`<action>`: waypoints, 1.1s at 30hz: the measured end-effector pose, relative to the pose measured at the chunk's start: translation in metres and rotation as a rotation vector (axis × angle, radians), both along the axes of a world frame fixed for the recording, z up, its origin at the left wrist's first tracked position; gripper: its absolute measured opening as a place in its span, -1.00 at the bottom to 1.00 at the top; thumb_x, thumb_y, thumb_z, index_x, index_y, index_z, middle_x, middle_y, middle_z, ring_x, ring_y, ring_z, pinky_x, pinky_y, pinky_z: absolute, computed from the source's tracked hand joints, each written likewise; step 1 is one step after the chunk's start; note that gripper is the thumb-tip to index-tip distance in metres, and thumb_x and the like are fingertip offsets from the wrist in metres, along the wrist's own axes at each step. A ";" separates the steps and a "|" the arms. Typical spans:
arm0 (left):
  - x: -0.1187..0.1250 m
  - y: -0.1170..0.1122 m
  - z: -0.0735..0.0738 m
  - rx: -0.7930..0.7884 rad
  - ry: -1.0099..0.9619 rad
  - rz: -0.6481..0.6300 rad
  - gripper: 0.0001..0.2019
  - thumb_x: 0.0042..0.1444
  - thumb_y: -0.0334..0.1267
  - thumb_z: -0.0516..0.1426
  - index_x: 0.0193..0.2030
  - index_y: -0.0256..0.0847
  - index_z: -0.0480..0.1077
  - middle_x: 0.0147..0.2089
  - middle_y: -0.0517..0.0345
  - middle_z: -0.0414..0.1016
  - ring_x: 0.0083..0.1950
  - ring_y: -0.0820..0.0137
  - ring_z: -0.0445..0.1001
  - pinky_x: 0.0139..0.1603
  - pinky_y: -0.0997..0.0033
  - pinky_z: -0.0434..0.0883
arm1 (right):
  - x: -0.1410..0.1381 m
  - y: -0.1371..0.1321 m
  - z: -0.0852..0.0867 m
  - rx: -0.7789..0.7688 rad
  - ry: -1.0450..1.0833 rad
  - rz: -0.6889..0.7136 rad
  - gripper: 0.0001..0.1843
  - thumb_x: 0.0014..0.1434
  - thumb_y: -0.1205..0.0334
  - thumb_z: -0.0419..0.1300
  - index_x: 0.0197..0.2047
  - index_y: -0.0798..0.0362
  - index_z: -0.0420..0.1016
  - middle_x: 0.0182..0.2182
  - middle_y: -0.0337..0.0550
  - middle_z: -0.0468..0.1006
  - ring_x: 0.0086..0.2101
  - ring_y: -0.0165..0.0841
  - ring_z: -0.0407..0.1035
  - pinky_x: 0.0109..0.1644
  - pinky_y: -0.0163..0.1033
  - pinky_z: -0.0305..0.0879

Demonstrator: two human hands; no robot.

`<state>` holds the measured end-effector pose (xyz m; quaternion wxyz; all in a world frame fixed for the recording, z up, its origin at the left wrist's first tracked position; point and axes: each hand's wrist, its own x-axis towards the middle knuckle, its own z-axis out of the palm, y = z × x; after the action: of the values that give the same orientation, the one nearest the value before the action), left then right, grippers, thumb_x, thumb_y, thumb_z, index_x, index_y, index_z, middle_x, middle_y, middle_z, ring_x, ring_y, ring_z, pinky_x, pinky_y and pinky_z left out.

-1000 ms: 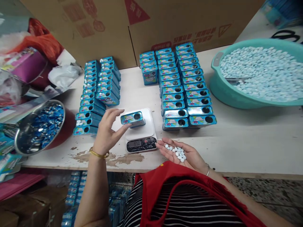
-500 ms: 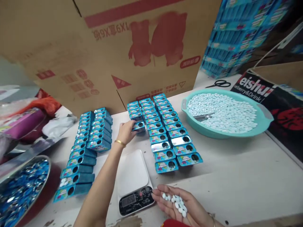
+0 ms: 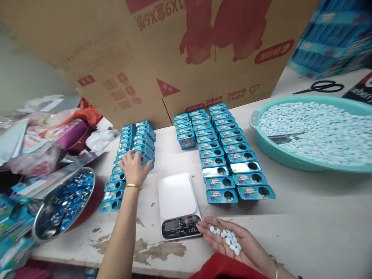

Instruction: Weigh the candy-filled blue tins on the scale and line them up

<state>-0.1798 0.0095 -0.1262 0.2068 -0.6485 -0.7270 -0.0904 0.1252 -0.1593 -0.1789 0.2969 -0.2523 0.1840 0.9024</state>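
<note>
My left hand point(image 3: 134, 168) has its fingers curled over the near end of the left group of small blue candy boxes point(image 3: 143, 144), gripping one box that is mostly hidden under the fingers. Palm up and cupped, my right hand point(image 3: 247, 241) carries several pale blue candies point(image 3: 231, 240). It is beside the front right corner of a white kitchen scale point(image 3: 178, 197), whose plate is bare. Beyond the scale stand more rows of blue candy boxes point(image 3: 215, 152), each with a round dark opening in its top.
A turquoise basin point(image 3: 302, 164) of candies with a metal scoop point(image 3: 286, 137) is at right. Scissors point(image 3: 321, 87) lie behind it. At left, a metal bowl point(image 3: 94, 186) holds blue and silver pieces, near plastic bags point(image 3: 100, 140). A large cardboard box point(image 3: 116, 50) blocks the back.
My left hand has gone from the middle rows to the left group, and a box has left the middle group. The view has shifted. My right hand still cups the candies.
</note>
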 end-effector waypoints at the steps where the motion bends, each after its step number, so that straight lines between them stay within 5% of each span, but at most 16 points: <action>1: -0.009 -0.005 -0.002 -0.054 0.040 0.026 -0.69 0.01 -0.06 0.19 -0.17 -0.20 0.41 0.14 -0.16 0.27 0.19 -0.05 0.19 0.11 -0.06 0.14 | -0.001 0.000 0.001 0.012 -0.008 0.006 -0.73 0.17 0.33 0.15 -0.12 0.32 0.55 -0.07 0.15 0.56 0.02 -0.16 0.42 0.07 -0.22 0.37; 4: -0.022 -0.013 -0.004 -0.172 0.135 -0.029 -0.85 0.07 -0.22 0.14 -0.23 -0.19 0.44 0.24 -0.13 0.21 0.31 -0.04 0.06 0.22 -0.19 0.00 | -0.002 -0.002 0.005 0.055 -0.029 0.009 -0.72 0.20 0.34 0.12 -0.10 0.33 0.53 -0.06 0.16 0.56 0.02 -0.16 0.42 0.07 -0.21 0.37; 7: -0.009 -0.024 0.010 -0.189 0.186 -0.160 -0.89 0.14 -0.25 0.09 -0.30 -0.18 0.43 0.22 -0.03 0.26 0.31 0.02 0.09 0.29 -0.23 -0.14 | 0.000 -0.004 0.009 0.084 -0.047 -0.005 -0.71 0.22 0.34 0.08 -0.09 0.32 0.51 -0.06 0.15 0.56 0.03 -0.17 0.41 0.08 -0.20 0.37; 12: 0.049 -0.061 0.052 -0.419 0.222 -0.394 -0.84 0.20 -0.21 0.05 -0.24 -0.21 0.40 -0.06 -0.01 0.42 -0.08 0.18 0.40 -0.04 0.13 0.33 | 0.007 -0.007 0.014 0.098 -0.089 -0.005 -0.69 0.24 0.35 0.02 -0.07 0.33 0.48 -0.07 0.16 0.57 0.02 -0.18 0.42 0.07 -0.21 0.37; 17: 0.094 -0.082 0.055 -0.594 0.228 -0.527 -0.87 0.21 -0.24 0.06 -0.24 -0.21 0.40 -0.14 0.03 0.42 -0.14 0.21 0.42 -0.19 0.23 0.36 | 0.009 -0.011 0.019 0.119 -0.115 0.020 -0.68 0.26 0.34 -0.01 -0.03 0.31 0.45 -0.07 0.15 0.56 0.00 -0.21 0.44 0.06 -0.22 0.38; 23: 0.104 -0.102 0.057 -0.386 0.019 -0.674 -0.79 0.16 -0.20 0.12 -0.13 -0.26 0.34 0.05 -0.11 0.36 0.01 0.16 0.36 -0.02 0.13 0.35 | 0.012 -0.013 0.020 0.132 -0.122 0.003 -0.66 0.29 0.31 -0.06 -0.05 0.29 0.45 -0.07 0.10 0.57 0.00 -0.23 0.44 0.05 -0.23 0.38; 25: 0.120 -0.124 0.053 -0.354 -0.136 -0.753 -0.79 0.19 -0.22 0.09 -0.09 -0.26 0.31 -0.02 -0.07 0.38 -0.04 0.23 0.37 -0.07 0.21 0.38 | 0.012 -0.014 0.018 0.123 -0.106 -0.010 -0.62 0.33 0.25 -0.11 -0.07 0.26 0.47 -0.12 0.06 0.59 -0.05 -0.27 0.48 0.02 -0.24 0.39; 28: 0.155 -0.160 0.029 -0.542 -0.281 -0.895 -0.84 0.22 -0.28 0.03 -0.08 -0.23 0.31 -0.19 0.05 0.39 -0.21 0.35 0.37 -0.25 0.36 0.39 | 0.012 -0.015 0.013 0.105 -0.080 -0.033 -0.59 0.34 0.17 -0.12 -0.17 0.20 0.50 -0.31 -0.05 0.63 -0.24 -0.35 0.54 -0.01 -0.22 0.41; 33: 0.186 -0.193 -0.016 -0.536 -0.336 -0.843 -0.85 0.22 -0.38 -0.02 -0.11 -0.28 0.31 -0.18 0.00 0.37 -0.19 0.32 0.35 -0.22 0.32 0.40 | 0.013 -0.018 0.005 0.137 -0.135 0.006 -0.69 0.27 0.19 0.01 -0.06 0.16 0.47 -0.20 -0.05 0.61 -0.12 -0.29 0.50 0.08 -0.13 0.35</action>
<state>0.0066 -0.1831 -0.1422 -0.1399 -0.8913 -0.4239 -0.0794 0.1385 -0.1773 -0.1738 0.3223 -0.2921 0.1005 0.8948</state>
